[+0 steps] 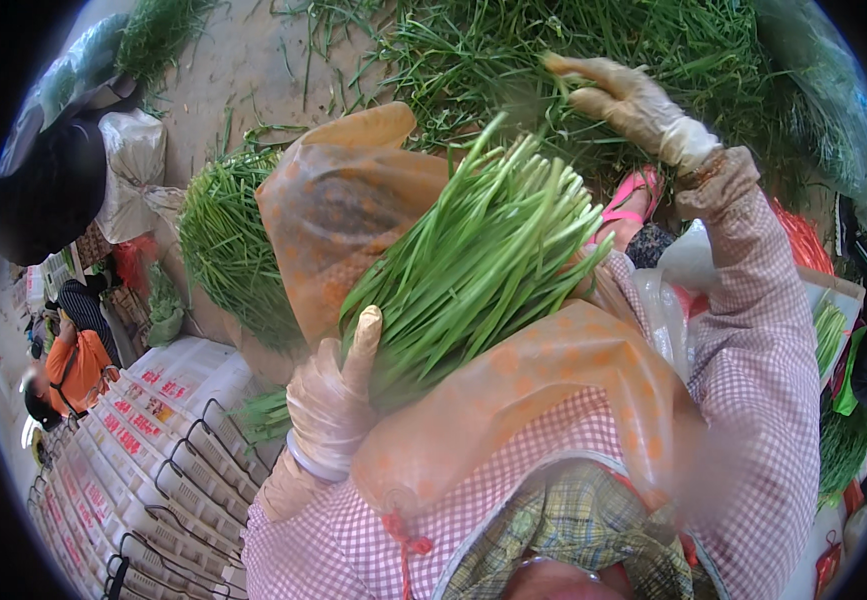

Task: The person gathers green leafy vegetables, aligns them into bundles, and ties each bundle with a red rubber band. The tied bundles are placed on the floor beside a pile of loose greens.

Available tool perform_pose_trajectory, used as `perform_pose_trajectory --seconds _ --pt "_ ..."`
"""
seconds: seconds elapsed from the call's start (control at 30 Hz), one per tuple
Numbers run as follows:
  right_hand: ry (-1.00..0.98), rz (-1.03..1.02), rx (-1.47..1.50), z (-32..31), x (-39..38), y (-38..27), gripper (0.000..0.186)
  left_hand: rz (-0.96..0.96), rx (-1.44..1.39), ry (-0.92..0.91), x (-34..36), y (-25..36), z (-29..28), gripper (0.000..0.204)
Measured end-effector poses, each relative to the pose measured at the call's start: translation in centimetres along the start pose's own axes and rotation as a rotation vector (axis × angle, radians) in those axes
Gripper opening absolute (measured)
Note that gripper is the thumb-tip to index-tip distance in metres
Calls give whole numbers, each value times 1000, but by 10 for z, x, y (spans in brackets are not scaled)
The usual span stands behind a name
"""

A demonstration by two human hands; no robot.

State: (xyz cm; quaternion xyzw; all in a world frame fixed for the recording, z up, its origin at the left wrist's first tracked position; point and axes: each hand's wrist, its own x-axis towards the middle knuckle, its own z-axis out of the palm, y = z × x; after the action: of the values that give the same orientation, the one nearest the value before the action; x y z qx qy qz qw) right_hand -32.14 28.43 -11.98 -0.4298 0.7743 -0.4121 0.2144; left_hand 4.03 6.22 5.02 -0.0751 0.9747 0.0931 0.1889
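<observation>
The left hand (331, 400), in a thin clear glove, is wrapped around the base of a thick bundle of green chives (473, 270), thumb standing up against the stalks, fingers closed on the bunch. The bundle fans up and away across the middle of the view, resting over an orange-tinted plastic apron (343, 210) in the person's lap. Up top, the right hand (633, 100), gloved too, is raised over the loose chives on the ground (573, 40); its fingers look pinched together on 1 or 2 thin strands, though blur makes that hard to confirm. For a tidy bunch, I'd say the grip at the base wants to stay firm and the cut ends level, with stray blades drawn out along their length, not snapped sideways. To the left sit another heap of chives (223, 240) and stacked white crates (153, 450).
</observation>
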Motion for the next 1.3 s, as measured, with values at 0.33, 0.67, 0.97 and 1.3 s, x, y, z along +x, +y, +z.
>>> perform_pose_trajectory --seconds 0.33,0.67,0.97,1.3 --pt "-69 719 227 18 5 17 36 10 24 -39 1 -4 -3 109" --pt "-558 36 250 31 33 -73 29 76 101 39 12 4 -9 85" --pt "-179 463 255 24 22 -48 32 82 74 43 10 -1 -5 82" --pt "-842 361 583 65 30 -42 36 128 146 10 14 -5 -12 83"
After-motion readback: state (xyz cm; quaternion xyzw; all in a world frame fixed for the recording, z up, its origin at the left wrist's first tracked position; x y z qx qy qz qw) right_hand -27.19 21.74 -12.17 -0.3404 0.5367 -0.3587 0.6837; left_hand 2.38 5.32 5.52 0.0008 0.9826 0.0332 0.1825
